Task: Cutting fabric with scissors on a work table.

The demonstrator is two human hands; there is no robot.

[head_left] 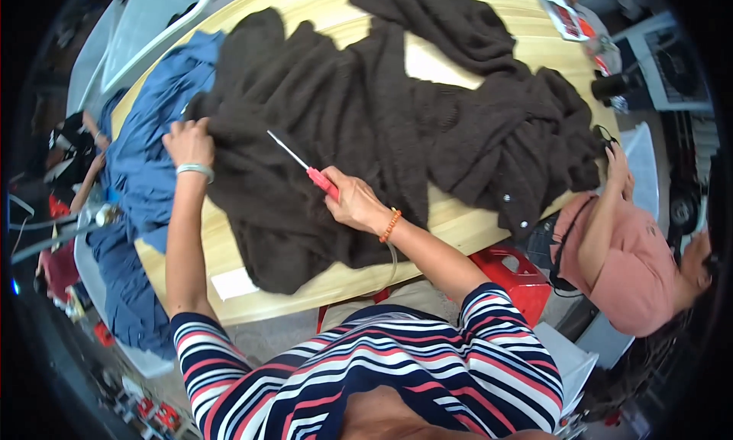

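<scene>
Head cam, only view. Dk brown knit (pixel 328 127) spread over most of wood table (pixel 454 207), rumpled; can't tell if 1 pc or several. Bunched part on R has 2 small pale buttons (pixel 507 198) near its lower edge. Long narrow section runs along far side, bare wood showing between it & main body.

L hand (pixel 191 142): palm down at knit's L edge, fingers bent onto cloth, tips hidden, so can't tell if clamped. Pale bangle (pixel 195 170) on that wrist. Blue cloth (pixel 156 135) just beside, crumpled, hanging off table's L end.

R hand (pixel 357 203): clamped on red handle of tool (pixel 322 182), over mid knit. Thin metal shaft points up-L, toward L hand, tip well apart from it. Can't tell exact tool type. Orange beads (pixel 390 225) on R wrist.

White card (pixel 234 283) flat at near edge, just beside knit. Red stool (pixel 511 276) by table's near-R side.

Co-worker in pink top (pixel 622 249) at R end, hand (pixel 617 165) near bunched knit.
</scene>
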